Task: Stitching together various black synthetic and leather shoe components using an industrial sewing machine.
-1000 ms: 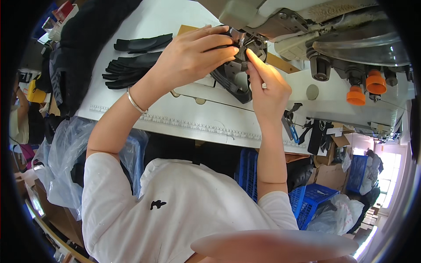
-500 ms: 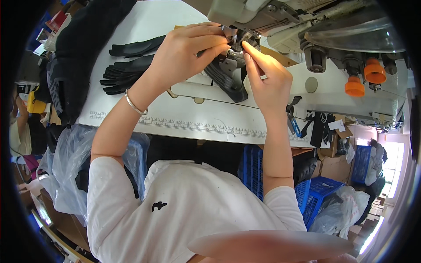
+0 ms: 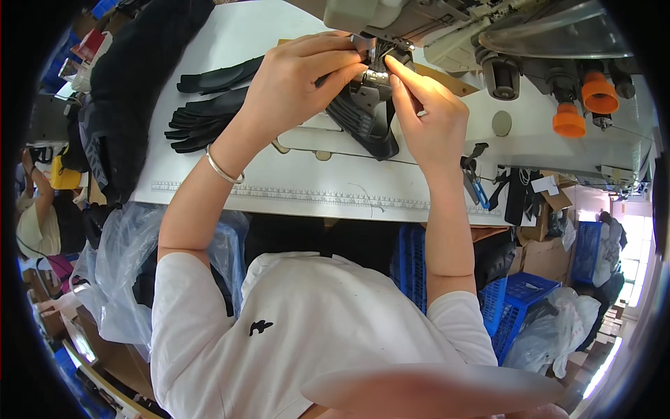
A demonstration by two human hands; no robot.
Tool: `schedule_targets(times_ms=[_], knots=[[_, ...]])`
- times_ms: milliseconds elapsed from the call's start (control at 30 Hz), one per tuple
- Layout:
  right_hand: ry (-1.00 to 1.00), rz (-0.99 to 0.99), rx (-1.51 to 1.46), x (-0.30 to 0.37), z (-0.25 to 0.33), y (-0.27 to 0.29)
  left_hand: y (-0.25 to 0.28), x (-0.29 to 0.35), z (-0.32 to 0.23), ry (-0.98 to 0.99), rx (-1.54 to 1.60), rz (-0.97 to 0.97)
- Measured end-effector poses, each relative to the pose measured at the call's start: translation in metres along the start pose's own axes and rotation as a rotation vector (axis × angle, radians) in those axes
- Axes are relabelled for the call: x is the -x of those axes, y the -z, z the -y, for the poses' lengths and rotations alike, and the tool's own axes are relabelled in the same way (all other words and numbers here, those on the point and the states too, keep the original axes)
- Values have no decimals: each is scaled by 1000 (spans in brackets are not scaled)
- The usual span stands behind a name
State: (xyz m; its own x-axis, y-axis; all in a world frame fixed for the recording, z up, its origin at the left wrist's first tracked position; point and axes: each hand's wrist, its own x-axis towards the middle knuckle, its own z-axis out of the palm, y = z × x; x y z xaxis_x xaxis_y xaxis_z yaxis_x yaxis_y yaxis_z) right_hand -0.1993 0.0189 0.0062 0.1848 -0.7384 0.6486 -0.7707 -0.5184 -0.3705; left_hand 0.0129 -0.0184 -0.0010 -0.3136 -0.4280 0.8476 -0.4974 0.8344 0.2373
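Both hands are at the needle area of a sewing machine (image 3: 373, 52) at the top middle. The fingers of my left hand (image 3: 296, 80) are bent and pinched together left of the presser foot, on the edge of a black strip that is mostly hidden there. On the other side, my right hand (image 3: 434, 115) pinches close to the foot, thumb and forefinger nearly touching; the black material at its fingertips is too small to make out fully. Folded black strips (image 3: 366, 133) hang in a loop below the needle. More black strips (image 3: 206, 119) lie fanned out left of my left wrist.
A ruler strip (image 3: 293, 195) runs along the near edge of the white table (image 3: 363, 178). Blue-handled snips (image 3: 478, 190) lie at the right. Black fabric (image 3: 136, 91) is heaped at the left. Orange thread knobs (image 3: 569, 120) jut from the machine. Blue crates (image 3: 516, 300) stand below right.
The whole view has shifted slightly to the right. Both hands stay at the needle with nearly the same grip, and the strips lie much as before.
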Motion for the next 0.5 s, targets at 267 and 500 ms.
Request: schedule_targets(times_ms=[267, 500], knots=[[197, -234, -72, 24, 15, -11, 31, -6, 60, 445, 65, 212], [116, -73, 7, 22, 40, -19, 13, -1, 38, -82, -139, 258]])
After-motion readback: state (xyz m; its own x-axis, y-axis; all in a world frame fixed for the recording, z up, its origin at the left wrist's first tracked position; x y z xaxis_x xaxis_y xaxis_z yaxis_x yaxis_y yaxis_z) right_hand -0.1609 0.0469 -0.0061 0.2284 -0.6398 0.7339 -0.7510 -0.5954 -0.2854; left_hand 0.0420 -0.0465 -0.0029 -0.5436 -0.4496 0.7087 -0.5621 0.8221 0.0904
